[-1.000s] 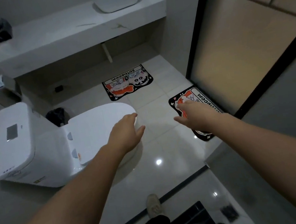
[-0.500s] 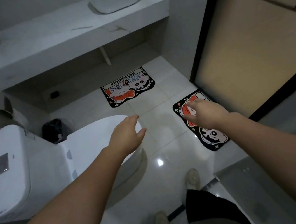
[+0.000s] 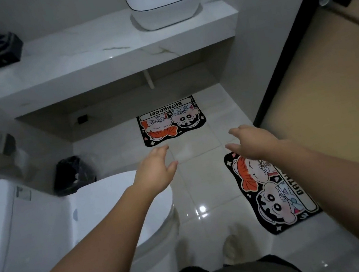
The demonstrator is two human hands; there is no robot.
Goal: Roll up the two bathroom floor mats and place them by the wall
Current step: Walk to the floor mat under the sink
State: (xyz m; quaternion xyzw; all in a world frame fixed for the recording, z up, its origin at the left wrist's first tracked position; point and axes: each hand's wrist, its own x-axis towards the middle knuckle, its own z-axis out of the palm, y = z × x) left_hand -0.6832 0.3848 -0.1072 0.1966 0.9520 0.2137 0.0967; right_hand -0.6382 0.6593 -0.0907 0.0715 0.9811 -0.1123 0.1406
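Two black cartoon floor mats lie flat on the tiled floor. The far mat (image 3: 170,122) sits just in front of the vanity recess. The near mat (image 3: 272,194) lies at the right beside the sliding door, partly under my right forearm. My left hand (image 3: 155,170) is stretched out in the air, fingers apart, holding nothing, short of the far mat. My right hand (image 3: 250,142) is also out and empty, fingers spread, hovering over the near mat's far end.
A white toilet (image 3: 74,220) fills the left. A black bin (image 3: 73,175) stands behind it. A marble counter (image 3: 96,62) carries a white basin (image 3: 164,3). The frosted sliding door (image 3: 331,93) closes the right side. My foot (image 3: 233,247) stands on the tiles.
I have stepped further into the bathroom; both mats are closer and lower in view. Both hands stay outstretched and empty, now reaching past the near mat's far end.
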